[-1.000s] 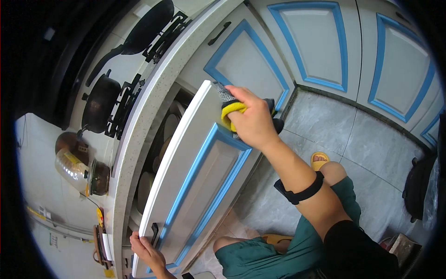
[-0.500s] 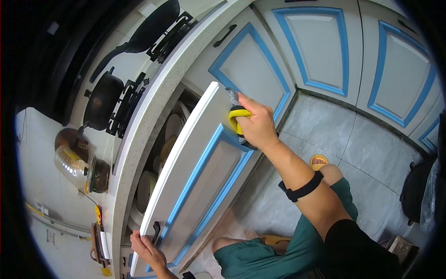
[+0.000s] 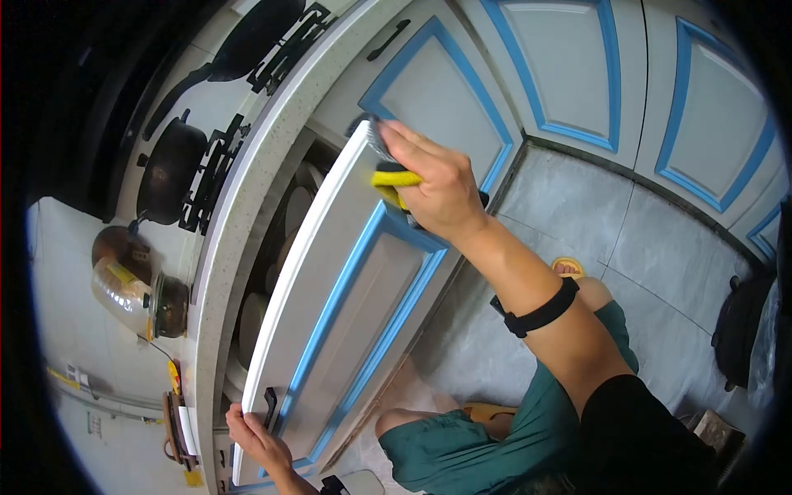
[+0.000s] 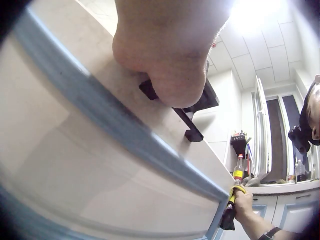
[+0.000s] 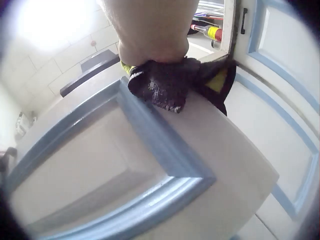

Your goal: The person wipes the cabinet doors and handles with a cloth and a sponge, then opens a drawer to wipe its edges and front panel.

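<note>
A white cabinet door (image 3: 334, 330) with blue trim stands ajar below the counter. My left hand (image 3: 260, 441) grips its edge beside the black handle (image 3: 271, 406), fingers over the rim. At the far upper corner of the door, my right hand (image 3: 441, 186) holds a bunched grey, black and yellow cloth (image 3: 394, 177), part of which laps over the corner. In the right wrist view the dark cloth (image 5: 162, 82) lies against the door along its edge, under the hand. The left wrist view shows the handle (image 4: 192, 135) partly hidden behind the left hand.
Dishes (image 3: 252, 326) sit inside the cabinet behind the door. On the stove above the counter (image 3: 280, 136) are a wok (image 3: 256, 37) and a dark pot (image 3: 172, 172). More cabinet doors (image 3: 561, 74) line the far side. A black bag (image 3: 742, 334) is on the floor at right.
My right hand has moved the cloth from the door's face up to its far corner, now over the edge. The left hand keeps its place on the door edge.
</note>
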`<state>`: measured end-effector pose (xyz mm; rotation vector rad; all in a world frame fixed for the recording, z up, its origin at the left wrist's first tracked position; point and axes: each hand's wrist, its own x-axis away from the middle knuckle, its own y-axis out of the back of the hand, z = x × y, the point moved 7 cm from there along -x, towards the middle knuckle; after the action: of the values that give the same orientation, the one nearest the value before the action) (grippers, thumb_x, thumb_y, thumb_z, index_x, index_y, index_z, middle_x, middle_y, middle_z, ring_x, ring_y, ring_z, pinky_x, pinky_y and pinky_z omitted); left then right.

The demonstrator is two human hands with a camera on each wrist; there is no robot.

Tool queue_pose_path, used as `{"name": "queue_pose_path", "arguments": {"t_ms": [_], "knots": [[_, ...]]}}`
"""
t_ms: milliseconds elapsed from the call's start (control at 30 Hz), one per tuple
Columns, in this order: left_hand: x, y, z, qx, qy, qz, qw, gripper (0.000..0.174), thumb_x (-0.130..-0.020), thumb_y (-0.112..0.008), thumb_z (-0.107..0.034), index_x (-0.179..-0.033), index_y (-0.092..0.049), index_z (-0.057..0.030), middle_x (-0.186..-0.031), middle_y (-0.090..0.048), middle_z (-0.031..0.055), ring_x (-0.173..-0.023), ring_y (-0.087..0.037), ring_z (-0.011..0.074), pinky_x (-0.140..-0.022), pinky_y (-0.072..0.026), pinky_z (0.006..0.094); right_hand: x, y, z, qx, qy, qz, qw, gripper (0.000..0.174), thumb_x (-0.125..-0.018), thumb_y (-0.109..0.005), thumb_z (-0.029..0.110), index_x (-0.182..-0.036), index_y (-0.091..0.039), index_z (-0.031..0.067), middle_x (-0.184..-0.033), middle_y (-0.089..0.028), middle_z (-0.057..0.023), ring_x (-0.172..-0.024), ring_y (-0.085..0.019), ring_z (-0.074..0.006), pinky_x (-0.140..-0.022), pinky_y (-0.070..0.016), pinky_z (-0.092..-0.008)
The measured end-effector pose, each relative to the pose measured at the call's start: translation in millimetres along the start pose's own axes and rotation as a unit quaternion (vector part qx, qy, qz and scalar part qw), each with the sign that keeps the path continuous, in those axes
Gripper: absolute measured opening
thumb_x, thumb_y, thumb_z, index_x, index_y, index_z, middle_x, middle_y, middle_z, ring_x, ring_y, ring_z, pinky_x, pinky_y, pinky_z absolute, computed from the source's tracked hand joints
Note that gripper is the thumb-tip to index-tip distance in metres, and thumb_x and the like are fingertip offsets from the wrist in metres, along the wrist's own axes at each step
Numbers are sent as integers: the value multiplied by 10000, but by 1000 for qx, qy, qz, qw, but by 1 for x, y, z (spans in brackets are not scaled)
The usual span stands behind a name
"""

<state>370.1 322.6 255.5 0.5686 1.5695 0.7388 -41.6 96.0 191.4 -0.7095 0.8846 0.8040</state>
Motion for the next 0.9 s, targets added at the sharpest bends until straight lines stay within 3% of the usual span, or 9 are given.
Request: {"name": "queue_pose_path", "arguments": {"t_ms": [33,167,267,400,500,633,733,900], "knots": [[-2,1,0,6,-26,-26,999,318,-1057,-430,-276,-1083,-543,19,-837,-449,51,-749,-409,148,-678,-354,300,13,-1,-7,12,-7,-9,1000,379,-781,-658,-24,-1159,-641,-23,-1163,-666,-243,-1053,-670,-381,-860,-579,-389],[-3,-1,1,-13,-32,-32,999,328,-1058,-428,-286,-1094,-541,20,-832,-440,46,-746,-404,145,-673,-356,300,2,2,-3,6,-3,-9,1000,393,-775,-693,-11,-1166,-652,-1,-1178,-664,-237,-1047,-675,-374,-860,-580,-385],[-1,0,2,-15,-28,-22,999,322,-1059,-426,-280,-1099,-538,19,-835,-439,46,-746,-402,145,-675,-357,298,-12,-1,6,10,52,-9,999,404,-767,-721,7,-1166,-655,-4,-1174,-669,-235,-1046,-679,-372,-866,-579,-388],[-3,-2,5,-1,-15,-17,1000,314,-1059,-423,-267,-1109,-539,20,-847,-452,53,-752,-415,151,-684,-363,298,-9,0,1,13,31,-17,999,359,-772,-716,20,-1128,-675,43,-1126,-685,-209,-1003,-694,-356,-842,-586,-383],[-2,1,2,-11,-16,-11,1000,316,-1060,-425,-271,-1115,-539,18,-866,-459,59,-772,-424,159,-704,-366,306,-30,-3,23,51,76,30,995,293,-778,-710,82,-1070,-690,93,-1059,-692,-160,-918,-703,-342,-784,-593,-381],[-2,0,-3,3,31,13,999,263,-1058,-366,-217,-1104,-532,-19,-945,-506,112,-897,-440,262,-853,-339,375,-48,-9,7,46,25,102,993,243,-790,-682,197,-1022,-696,125,-987,-698,-110,-820,-695,-323,-726,-579,-411],[-2,0,-5,1,12,7,1000,262,-1055,-370,-213,-1088,-539,-17,-948,-509,116,-896,-447,275,-844,-340,384,-58,-16,1,70,-38,162,984,237,-796,-680,214,-1012,-694,116,-910,-709,-113,-800,-694,-326,-720,-574,-413],[-3,3,-13,-8,-5,14,1000,249,-1042,-387,-199,-1052,-554,-16,-933,-515,128,-880,-461,295,-834,-340,390,-43,-9,7,27,-46,44,998,207,-780,-699,161,-971,-696,81,-868,-712,-128,-788,-686,-354,-707,-566,-411]]}}
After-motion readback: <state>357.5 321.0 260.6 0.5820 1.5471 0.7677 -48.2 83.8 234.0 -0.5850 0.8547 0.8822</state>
